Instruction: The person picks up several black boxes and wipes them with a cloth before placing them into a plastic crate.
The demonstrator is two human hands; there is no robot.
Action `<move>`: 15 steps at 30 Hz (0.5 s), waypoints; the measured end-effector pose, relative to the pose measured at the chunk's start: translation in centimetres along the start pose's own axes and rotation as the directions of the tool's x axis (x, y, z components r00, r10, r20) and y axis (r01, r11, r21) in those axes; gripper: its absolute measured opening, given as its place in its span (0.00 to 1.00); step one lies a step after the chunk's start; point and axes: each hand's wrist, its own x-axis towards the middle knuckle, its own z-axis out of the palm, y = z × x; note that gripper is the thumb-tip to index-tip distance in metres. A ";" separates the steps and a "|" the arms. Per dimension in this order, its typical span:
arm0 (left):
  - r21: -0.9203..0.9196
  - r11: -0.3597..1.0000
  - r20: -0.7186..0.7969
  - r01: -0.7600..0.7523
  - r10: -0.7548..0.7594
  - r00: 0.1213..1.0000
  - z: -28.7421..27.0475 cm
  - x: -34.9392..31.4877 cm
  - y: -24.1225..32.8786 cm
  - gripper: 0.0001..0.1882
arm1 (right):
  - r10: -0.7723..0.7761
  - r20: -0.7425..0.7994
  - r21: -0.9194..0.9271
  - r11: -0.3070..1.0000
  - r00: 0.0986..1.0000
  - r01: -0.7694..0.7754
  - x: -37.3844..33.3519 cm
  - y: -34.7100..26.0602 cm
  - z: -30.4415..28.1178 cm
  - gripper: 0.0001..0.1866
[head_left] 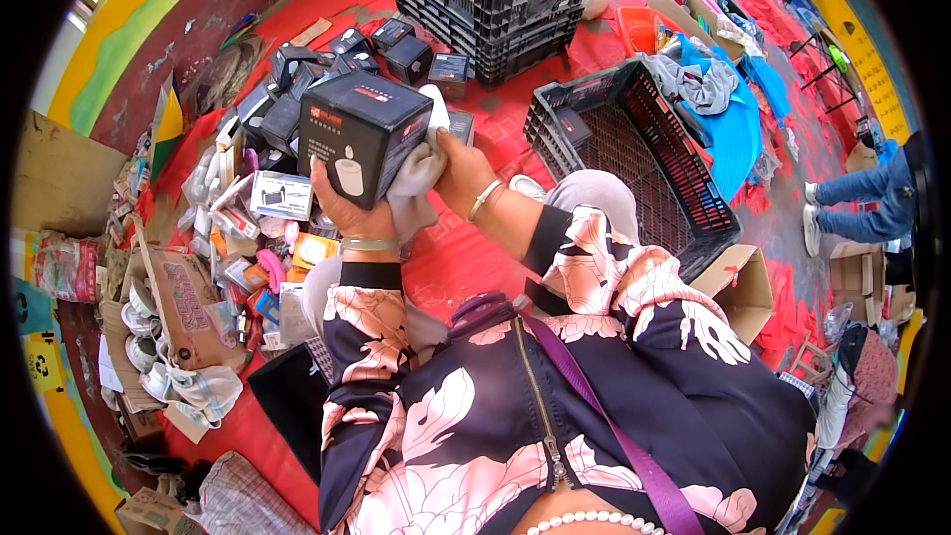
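Observation:
A black cardboard box with a white lamp-like picture and orange print is held up in front of me. My left hand grips it from the lower left, thumb on the printed face. At the box's right side, my right hand is closed on a whitish cloth, which lies against the box. Part of the cloth sticks up above the fingers. Behind the held box, several similar dark boxes lie in a loose pile on the red floor covering.
Stacked black plastic crates stand ahead. To the right sits another black crate with a small dark box inside. Mixed small packages heap up at left, near an opened carton. A person in jeans stands far right.

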 end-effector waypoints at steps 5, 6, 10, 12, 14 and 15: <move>0.114 0.992 0.037 -0.049 0.045 0.998 1.3 -0.3 -0.8 0.23 | -0.111 -0.014 -0.085 0.990 0.994 0.109 -1.8 2.6 2.7 0.14; 0.083 0.996 0.022 0.029 -0.031 0.999 1.9 -0.8 -0.5 0.22 | -0.149 0.030 -0.243 0.958 0.988 0.152 -2.8 3.0 3.1 0.14; 0.195 0.967 0.031 -0.167 0.164 0.986 0.3 1.0 0.0 0.27 | -0.060 0.129 -0.333 0.938 0.990 0.100 -5.8 2.5 4.5 0.16; 0.336 0.905 -0.012 -0.259 0.279 0.960 0.6 1.0 0.3 0.29 | 0.012 0.083 -0.338 0.941 0.996 0.017 -6.6 0.1 4.3 0.16; 0.402 0.846 0.006 -0.349 0.379 0.925 1.4 0.5 0.9 0.37 | -0.024 0.074 -0.283 0.958 0.997 0.044 -6.4 -2.5 3.4 0.16; 0.444 0.800 0.030 -0.404 0.438 0.899 1.6 0.3 1.0 0.43 | -0.093 0.082 -0.219 0.970 0.992 0.109 -5.7 -3.9 2.6 0.16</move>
